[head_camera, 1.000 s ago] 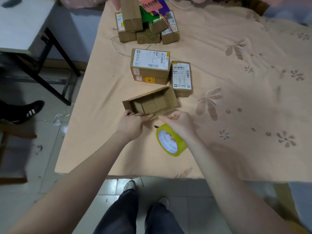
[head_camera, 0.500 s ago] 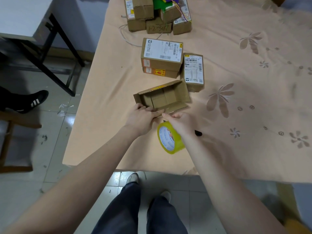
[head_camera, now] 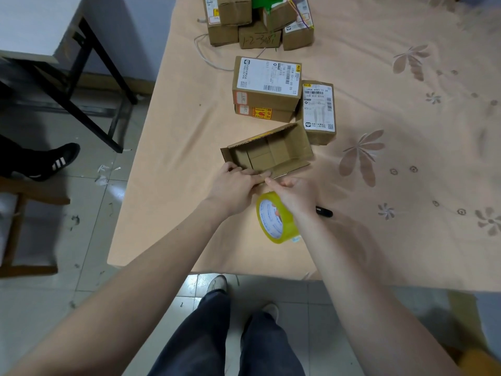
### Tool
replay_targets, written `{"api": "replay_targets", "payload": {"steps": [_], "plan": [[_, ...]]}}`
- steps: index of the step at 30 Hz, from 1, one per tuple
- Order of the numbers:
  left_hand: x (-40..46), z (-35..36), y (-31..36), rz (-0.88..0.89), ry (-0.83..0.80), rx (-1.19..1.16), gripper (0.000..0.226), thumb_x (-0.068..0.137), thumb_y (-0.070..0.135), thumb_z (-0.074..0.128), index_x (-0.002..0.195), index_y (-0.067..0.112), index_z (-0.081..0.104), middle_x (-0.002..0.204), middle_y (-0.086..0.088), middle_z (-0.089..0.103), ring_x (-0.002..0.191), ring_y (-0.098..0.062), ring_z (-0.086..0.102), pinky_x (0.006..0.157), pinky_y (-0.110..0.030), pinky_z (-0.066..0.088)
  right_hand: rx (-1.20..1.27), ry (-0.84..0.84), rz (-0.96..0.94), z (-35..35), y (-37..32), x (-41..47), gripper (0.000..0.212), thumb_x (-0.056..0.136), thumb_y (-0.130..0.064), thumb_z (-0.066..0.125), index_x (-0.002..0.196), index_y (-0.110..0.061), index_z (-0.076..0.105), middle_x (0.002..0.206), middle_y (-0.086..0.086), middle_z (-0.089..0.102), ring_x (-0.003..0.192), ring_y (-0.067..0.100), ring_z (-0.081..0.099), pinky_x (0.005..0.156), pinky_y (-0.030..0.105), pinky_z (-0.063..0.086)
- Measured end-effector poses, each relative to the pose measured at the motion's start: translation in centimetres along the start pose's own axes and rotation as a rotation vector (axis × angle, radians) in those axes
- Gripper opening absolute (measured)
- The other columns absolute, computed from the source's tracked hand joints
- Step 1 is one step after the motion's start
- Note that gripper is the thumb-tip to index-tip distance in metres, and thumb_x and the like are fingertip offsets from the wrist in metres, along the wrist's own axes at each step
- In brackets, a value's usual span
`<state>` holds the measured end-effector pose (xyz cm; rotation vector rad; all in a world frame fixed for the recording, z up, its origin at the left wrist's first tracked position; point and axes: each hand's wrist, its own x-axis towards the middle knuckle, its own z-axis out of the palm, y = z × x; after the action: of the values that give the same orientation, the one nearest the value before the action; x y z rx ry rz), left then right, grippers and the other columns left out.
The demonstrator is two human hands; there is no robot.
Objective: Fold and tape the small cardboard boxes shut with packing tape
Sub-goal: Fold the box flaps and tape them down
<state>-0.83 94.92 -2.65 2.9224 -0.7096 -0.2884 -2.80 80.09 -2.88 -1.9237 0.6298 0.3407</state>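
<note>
Where two hands (head_camera: 233, 187) (head_camera: 296, 194) meet: one open box (head_camera: 267, 153), one tape roll (head_camera: 276, 218).

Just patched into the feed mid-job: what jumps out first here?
Both hands meet at the near edge of the open box in the middle of the table: the left hand holds its near flap, the right hand pinches beside it. The yellow tape roll stands on edge just below the right hand. Behind the open box sit labelled boxes, stacked and closed.
</note>
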Motion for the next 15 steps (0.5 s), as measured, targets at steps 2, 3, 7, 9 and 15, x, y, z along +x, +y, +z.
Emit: {"api": "replay_targets", "payload": {"steps": [2,3,7,9,15], "plan": [[0.0,0.0,-0.1,0.002,0.015,-0.018,0.05,0.097,0.024,0.037,0.144,0.038,0.031,0.13,0.011,0.056,0.111,-0.017,0.054,0.089,-0.027,0.019,-0.023,0.014,-0.006,0.1,0.0,0.2,0.043,0.076,-0.042,0.075,0.053,-0.017,0.049,0.033,-0.011,0.042,0.032,0.019,0.056,0.04,0.026,0.042],[0.1,0.0,-0.2,0.0,0.022,-0.022,0.049,0.097,0.025,0.039,0.144,0.037,0.032,0.128,0.011,0.058,0.11,-0.017,0.055,0.089,-0.027,0.018,-0.034,0.02,-0.006,0.1,0.0,0.3,0.044,0.076,-0.042,0.075,0.053,-0.017,0.048,0.034,-0.01,0.043,0.034,0.021,0.057,0.041,0.025,0.04],[0.2,0.2,-0.5,-0.021,0.027,-0.044,0.059,0.094,0.028,0.044,0.148,0.026,0.02,0.117,0.003,0.066,0.106,-0.02,0.058,0.095,-0.025,0.019,-0.014,0.036,0.015,0.2,-0.1,0.4,0.042,0.074,-0.042,0.075,0.056,-0.015,0.048,0.045,-0.003,0.05,0.038,0.024,0.059,0.05,0.038,0.05],[0.0,0.2,-0.5,-0.028,0.042,-0.129,0.072,0.09,0.023,0.048,0.15,0.023,0.01,0.119,0.001,0.065,0.101,-0.02,0.061,0.099,-0.024,0.02,-0.003,0.034,0.028,0.1,-0.2,0.4,0.042,0.073,-0.042,0.075,0.055,-0.015,0.049,0.044,-0.002,0.05,0.035,0.022,0.058,0.052,0.04,0.052],[-1.1,0.1,-0.4,0.082,0.26,-0.259,0.049,0.09,0.012,0.055,0.136,0.027,0.047,0.144,-0.005,0.044,0.103,-0.023,0.06,0.099,-0.032,0.033,-0.012,0.025,0.07,-0.1,-1.3,0.6,0.036,0.074,-0.04,0.072,0.058,-0.016,0.049,0.04,-0.007,0.049,0.033,0.019,0.054,0.063,0.043,0.056]]}}
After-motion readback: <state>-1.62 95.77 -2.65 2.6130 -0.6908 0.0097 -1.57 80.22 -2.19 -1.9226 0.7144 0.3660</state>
